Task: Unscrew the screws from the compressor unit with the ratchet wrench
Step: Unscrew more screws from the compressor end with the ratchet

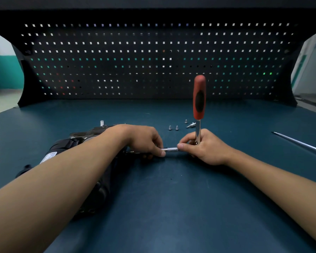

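The black compressor unit (84,139) lies on the blue table at the left, largely hidden under my left forearm. The ratchet wrench (199,99) stands upright, its red and black handle pointing up. A knurled silver extension bar (171,149) runs level from the wrench head toward the compressor. My right hand (204,147) grips the wrench head and the bar's right end. My left hand (144,139) pinches the bar's left end beside the compressor. The screw at the bar's tip is hidden by my fingers.
Three loose screws (173,127) and a small silver fitting (191,124) lie on the table behind my hands. A long thin metal rod (299,142) lies at the right. A dark pegboard (153,61) walls off the back of the table.
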The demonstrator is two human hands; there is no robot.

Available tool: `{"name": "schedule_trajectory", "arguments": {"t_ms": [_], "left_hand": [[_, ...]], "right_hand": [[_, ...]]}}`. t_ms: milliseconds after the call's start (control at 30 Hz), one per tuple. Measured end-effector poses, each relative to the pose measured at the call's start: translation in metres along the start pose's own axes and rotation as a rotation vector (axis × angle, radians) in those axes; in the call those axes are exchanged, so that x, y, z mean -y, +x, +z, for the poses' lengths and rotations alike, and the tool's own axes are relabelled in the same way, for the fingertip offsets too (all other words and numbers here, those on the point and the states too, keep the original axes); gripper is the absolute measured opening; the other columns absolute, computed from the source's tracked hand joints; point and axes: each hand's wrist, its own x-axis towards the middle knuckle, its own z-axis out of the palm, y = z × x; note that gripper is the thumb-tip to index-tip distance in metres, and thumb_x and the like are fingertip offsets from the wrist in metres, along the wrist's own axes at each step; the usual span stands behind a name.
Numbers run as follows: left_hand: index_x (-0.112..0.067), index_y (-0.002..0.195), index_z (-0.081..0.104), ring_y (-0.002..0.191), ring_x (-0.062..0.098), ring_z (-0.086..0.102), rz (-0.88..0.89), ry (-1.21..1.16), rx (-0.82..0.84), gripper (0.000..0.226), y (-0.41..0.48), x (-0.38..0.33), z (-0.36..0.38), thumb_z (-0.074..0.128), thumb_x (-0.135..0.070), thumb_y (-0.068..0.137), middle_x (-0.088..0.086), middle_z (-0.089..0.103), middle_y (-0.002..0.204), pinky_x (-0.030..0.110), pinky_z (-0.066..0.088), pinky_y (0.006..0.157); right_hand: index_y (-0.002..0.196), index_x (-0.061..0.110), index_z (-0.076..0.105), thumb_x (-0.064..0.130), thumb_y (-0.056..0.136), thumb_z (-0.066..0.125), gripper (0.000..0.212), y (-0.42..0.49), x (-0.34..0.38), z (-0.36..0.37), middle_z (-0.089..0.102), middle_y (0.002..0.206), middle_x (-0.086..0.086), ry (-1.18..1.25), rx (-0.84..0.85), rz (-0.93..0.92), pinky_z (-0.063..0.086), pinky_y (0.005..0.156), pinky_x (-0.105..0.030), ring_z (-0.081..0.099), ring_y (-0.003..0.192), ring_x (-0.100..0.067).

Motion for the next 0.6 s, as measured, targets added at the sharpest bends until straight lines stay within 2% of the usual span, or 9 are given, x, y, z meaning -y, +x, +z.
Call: {"name": "schedule_trajectory", "arguments": {"t_ms": [100,300,467,600], "left_hand": [[-0.018,0.099,0.073,0.063,0.009,0.061,-0.011,-0.004,-0.011,0.024,0.001,0.000,0.000,0.065,-0.040,0.094,-0.006,0.068,0.071,0.019,0.048,0.063],[-0.016,0.100,0.073,0.064,0.010,0.060,-0.019,-0.011,-0.024,0.025,0.002,0.001,0.001,0.062,-0.038,0.096,-0.004,0.068,0.074,0.015,0.047,0.057],[-0.018,0.100,0.073,0.067,0.011,0.061,-0.008,0.012,-0.031,0.021,0.002,0.001,0.001,0.061,-0.035,0.098,-0.004,0.069,0.077,0.018,0.048,0.062],[-0.018,0.099,0.073,0.064,0.008,0.061,-0.004,0.026,-0.060,0.020,0.003,0.003,0.001,0.061,-0.034,0.097,-0.004,0.070,0.077,0.014,0.048,0.059]], "right_hand": [[0.082,0.025,0.075,0.033,0.089,0.075,0.010,0.000,-0.003,0.000,0.056,0.054,0.010,-0.041,-0.023,-0.050,0.039,0.054,-0.018,0.047,0.051,-0.003],[0.085,0.025,0.077,0.032,0.087,0.077,0.006,-0.001,-0.006,-0.001,0.064,0.064,-0.004,-0.091,-0.048,-0.133,0.042,0.056,-0.022,0.051,0.056,-0.007],[0.086,0.025,0.077,0.031,0.087,0.078,0.005,0.002,-0.012,-0.002,0.059,0.057,0.009,-0.082,-0.032,-0.146,0.039,0.054,-0.017,0.048,0.053,-0.002],[0.086,0.029,0.077,0.033,0.086,0.078,0.004,0.006,-0.014,-0.001,0.064,0.064,0.000,-0.106,-0.053,-0.140,0.045,0.059,-0.029,0.052,0.059,-0.010]]}}
